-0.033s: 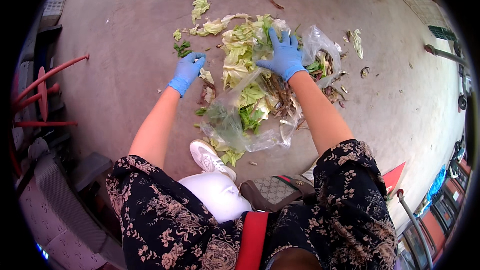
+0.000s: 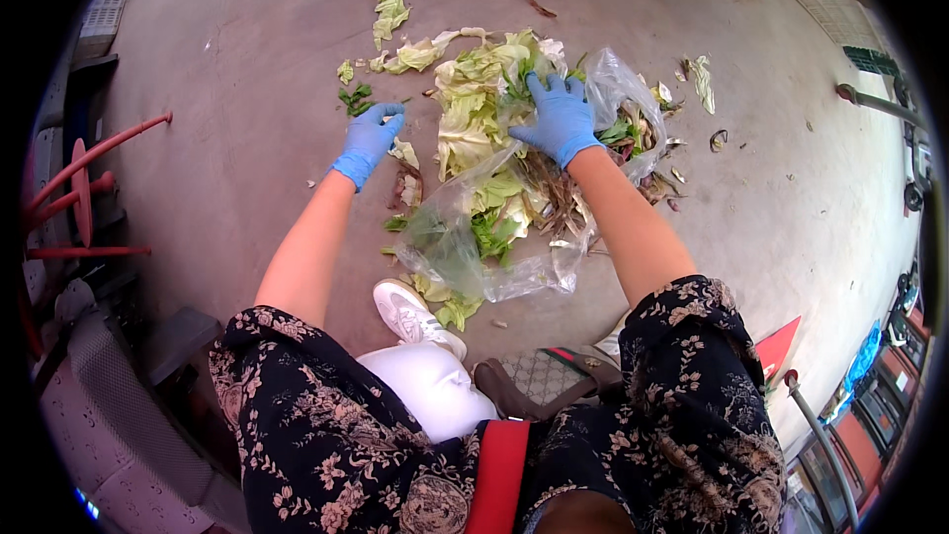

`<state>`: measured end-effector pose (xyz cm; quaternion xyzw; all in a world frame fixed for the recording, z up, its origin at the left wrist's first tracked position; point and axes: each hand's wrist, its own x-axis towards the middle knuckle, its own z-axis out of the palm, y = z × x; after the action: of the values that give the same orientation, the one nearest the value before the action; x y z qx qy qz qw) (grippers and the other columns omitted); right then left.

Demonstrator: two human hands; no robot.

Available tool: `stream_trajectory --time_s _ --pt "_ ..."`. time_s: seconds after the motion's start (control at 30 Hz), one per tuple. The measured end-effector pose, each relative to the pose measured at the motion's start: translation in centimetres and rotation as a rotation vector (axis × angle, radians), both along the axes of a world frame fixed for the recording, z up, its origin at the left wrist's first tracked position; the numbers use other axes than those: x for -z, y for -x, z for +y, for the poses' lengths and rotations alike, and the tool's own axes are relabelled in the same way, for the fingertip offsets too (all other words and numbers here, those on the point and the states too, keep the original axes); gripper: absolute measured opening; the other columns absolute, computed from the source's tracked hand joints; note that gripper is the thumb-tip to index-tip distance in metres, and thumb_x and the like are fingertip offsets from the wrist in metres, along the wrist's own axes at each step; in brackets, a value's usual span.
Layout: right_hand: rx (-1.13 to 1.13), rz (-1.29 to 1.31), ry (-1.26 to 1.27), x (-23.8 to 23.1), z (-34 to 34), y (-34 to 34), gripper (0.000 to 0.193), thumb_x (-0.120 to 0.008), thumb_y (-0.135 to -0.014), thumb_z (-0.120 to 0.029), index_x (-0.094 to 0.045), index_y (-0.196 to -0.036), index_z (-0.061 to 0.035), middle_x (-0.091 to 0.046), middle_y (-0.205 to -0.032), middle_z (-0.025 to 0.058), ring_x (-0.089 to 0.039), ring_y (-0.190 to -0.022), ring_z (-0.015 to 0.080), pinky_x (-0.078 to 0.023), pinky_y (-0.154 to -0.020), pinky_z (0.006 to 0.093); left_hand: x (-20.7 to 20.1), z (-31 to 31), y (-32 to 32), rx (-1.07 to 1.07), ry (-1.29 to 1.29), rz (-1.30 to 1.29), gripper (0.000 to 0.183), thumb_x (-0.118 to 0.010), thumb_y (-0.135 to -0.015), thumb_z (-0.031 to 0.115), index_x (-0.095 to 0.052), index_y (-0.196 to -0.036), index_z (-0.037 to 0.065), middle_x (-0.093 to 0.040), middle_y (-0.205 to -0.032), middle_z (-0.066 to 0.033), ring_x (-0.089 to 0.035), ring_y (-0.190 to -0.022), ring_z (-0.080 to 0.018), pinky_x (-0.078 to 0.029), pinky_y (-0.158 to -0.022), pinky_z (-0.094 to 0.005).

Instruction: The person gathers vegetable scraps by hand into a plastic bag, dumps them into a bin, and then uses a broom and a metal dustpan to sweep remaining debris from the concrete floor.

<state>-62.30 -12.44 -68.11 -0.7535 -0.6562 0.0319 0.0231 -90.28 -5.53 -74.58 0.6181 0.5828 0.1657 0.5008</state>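
Note:
A heap of pale green cabbage leaves (image 2: pixel 470 114), darker greens and brown wilted stalks lies on the floor in front of me. My right hand (image 2: pixel 561 121), in a blue glove, rests over the heap with its fingers spread. Clear plastic film (image 2: pixel 445 237) drapes over the near part of the heap, and a clear plastic bag (image 2: pixel 618 89) with scraps stands just right of that hand. My left hand (image 2: pixel 371 138), also gloved in blue, is left of the heap, its fingers bent together beside a dark green sprig (image 2: pixel 356 99). Whatever they pinch is hidden.
Loose leaves (image 2: pixel 390 15) and dry scraps (image 2: pixel 719 140) are scattered around the concrete floor. Close to me are a white shoe (image 2: pixel 415 316) and a patterned bag (image 2: pixel 539 381). Red metal bars (image 2: pixel 99 158) stand at the left, and a metal pole (image 2: pixel 880 104) at the right.
My right hand has come slightly nearer to me, and its fingers are a little less stretched. My left hand stays in about the same place.

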Motion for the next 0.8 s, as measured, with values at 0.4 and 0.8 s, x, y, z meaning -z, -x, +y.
stream_trajectory --time_s 0.4,0.8 --pt "-0.575 0.000 0.266 -3.1 -12.9 3.1 0.035 -0.059 -0.068 -0.027 -0.052 -0.096 -0.0062 -0.051 -0.096 0.0101 -0.049 -0.086 0.0263 -0.042 -0.067 0.0389 -7.4 -0.5 -3.6 -0.188 1.068 -1.360 0.077 -0.030 -0.085 0.059 -0.029 -0.129 -0.004 -0.042 -0.124 -0.0248 -0.046 -0.112 -0.0330 -0.046 -0.086 -0.0379" --pt "-0.259 0.857 -0.165 -9.0 -5.1 4.8 0.016 -0.057 -0.079 -0.020 -0.059 -0.087 -0.0060 -0.055 -0.078 0.0122 -0.054 -0.070 0.0291 -0.045 -0.065 0.0376 -12.8 -2.0 -5.9 -0.327 0.924 -1.368 0.067 -0.030 -0.089 0.051 -0.034 -0.127 -0.005 -0.042 -0.125 -0.0210 -0.045 -0.113 -0.0294 -0.040 -0.092 -0.0380"
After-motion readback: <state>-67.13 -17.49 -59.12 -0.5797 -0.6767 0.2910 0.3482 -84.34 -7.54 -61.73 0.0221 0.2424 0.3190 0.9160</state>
